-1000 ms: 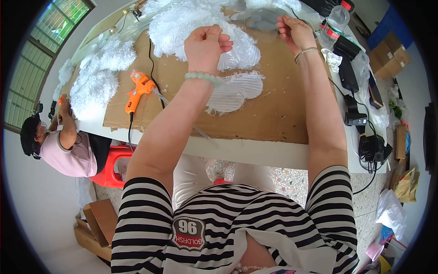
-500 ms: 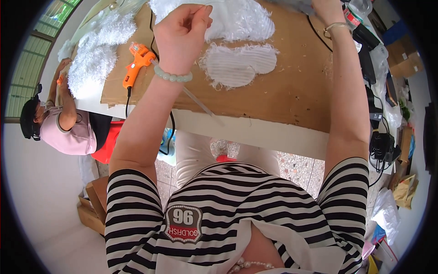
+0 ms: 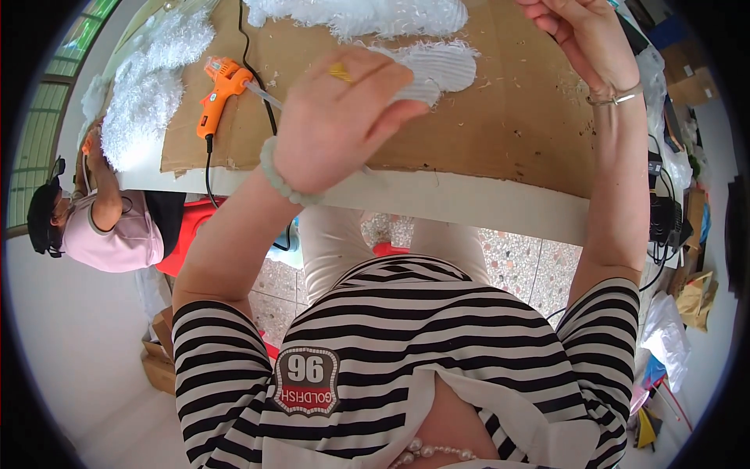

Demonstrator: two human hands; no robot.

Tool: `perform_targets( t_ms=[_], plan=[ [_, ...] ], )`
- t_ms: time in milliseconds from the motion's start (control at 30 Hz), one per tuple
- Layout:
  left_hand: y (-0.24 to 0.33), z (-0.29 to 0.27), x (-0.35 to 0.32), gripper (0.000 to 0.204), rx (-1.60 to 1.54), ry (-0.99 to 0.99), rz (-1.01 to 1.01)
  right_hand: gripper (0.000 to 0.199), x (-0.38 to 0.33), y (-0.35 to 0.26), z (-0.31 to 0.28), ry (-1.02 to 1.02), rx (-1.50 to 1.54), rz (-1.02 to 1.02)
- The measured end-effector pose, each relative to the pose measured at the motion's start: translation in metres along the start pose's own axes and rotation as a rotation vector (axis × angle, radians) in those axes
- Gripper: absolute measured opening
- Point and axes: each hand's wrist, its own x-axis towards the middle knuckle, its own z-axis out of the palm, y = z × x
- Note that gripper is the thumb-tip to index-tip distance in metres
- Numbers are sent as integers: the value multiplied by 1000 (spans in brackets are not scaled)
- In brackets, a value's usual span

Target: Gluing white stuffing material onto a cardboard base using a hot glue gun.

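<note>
White, fuzzy-edged and ribbed, the flat fabric piece (image 3: pixel 447 66) lies on the sheet of brown cardboard (image 3: pixel 492 125) I am watching from afar through the head camera. Its left part is hidden from me by the left hand (image 3: pixel 348 117), which is a little blurred; its fingers reach rightward and the thumb stands apart from them, with nothing visible between. Whether that hand touches the piece or hangs above it, I cannot tell.

At the upper right I have the right hand (image 3: pixel 580 35), well apart from the piece, with fingers bent and partly cut off by the rim of my view; I cannot tell if they pinch anything.

Just beyond the piece I see a larger white shaggy bundle (image 3: pixel 367 16). To the left, an orange glue gun (image 3: pixel 222 86) rests on the cardboard, a translucent stick (image 3: pixel 261 94) jutting from it toward the left wrist. Beside the gun, a black cord (image 3: pixel 244 39) runs down the cardboard. Farther left I make out a white fluffy heap (image 3: pixel 148 86), and next to it a co-worker in a pink top (image 3: pixel 109 238), arms raised at the white table (image 3: pixel 469 202).
</note>
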Motion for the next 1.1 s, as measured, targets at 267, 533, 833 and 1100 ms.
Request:
perform_targets(
  t_ms=[267, 533, 833, 1100],
  plan=[
    [-7, 62, -3, 12, 6, -239, -34, 16, 3, 25, -23, 101, 60, -2],
    [5, 51, 2, 5, -26, -226, -126, 16, 0, 26, -16, -67, 252, 29],
    [7, -6, -19, 14, -198, -240, -327, 17, -10, 44, 32, -165, 280, 325],
    [-13, -14, -23, 19, -650, 147, -975, 18, -35, 54, 58, -61, -175, 340]
  ],
)
